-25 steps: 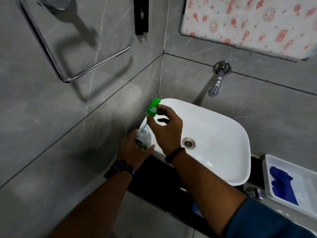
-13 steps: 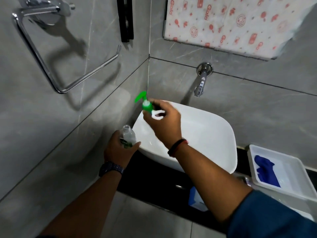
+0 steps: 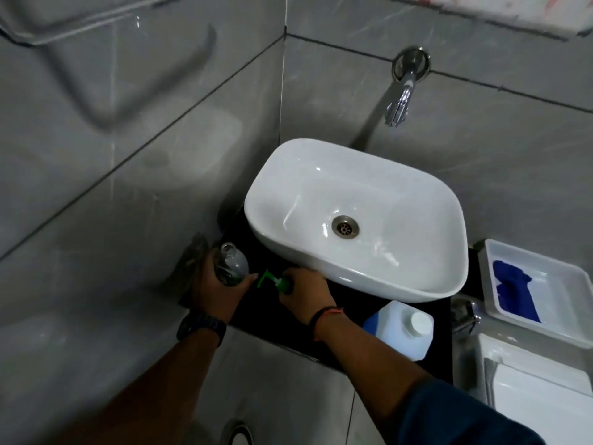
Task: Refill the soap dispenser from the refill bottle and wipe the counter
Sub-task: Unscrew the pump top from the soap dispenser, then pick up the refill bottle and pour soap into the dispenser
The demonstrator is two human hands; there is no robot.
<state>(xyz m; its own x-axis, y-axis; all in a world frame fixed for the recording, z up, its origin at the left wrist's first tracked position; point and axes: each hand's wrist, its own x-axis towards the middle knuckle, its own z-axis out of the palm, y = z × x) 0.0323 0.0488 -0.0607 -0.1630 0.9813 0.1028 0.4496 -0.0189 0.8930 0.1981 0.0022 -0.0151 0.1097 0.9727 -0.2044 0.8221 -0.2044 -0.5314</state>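
My left hand (image 3: 215,289) grips the clear soap dispenser bottle (image 3: 231,262), which stands uncapped on the black counter (image 3: 263,313) left of the basin. My right hand (image 3: 305,295) holds the green pump head (image 3: 275,282) low against the counter, just right of the bottle. The refill bottle (image 3: 399,329), pale blue with a white cap, lies on the counter under the basin's front right edge. A blue cloth (image 3: 513,289) rests in a white tray (image 3: 539,329) at the right.
A white basin (image 3: 321,187) fills the counter's middle, with a chrome wall tap (image 3: 401,101) above it. Grey tiled walls close in on the left and back. A white toilet tank (image 3: 529,380) sits at the lower right. A chrome towel rail (image 3: 64,30) hangs upper left.
My right hand has brought the green pump head down from above the basin to the counter. My left hand lowered the open bottle onto the counter. The view tilted down.
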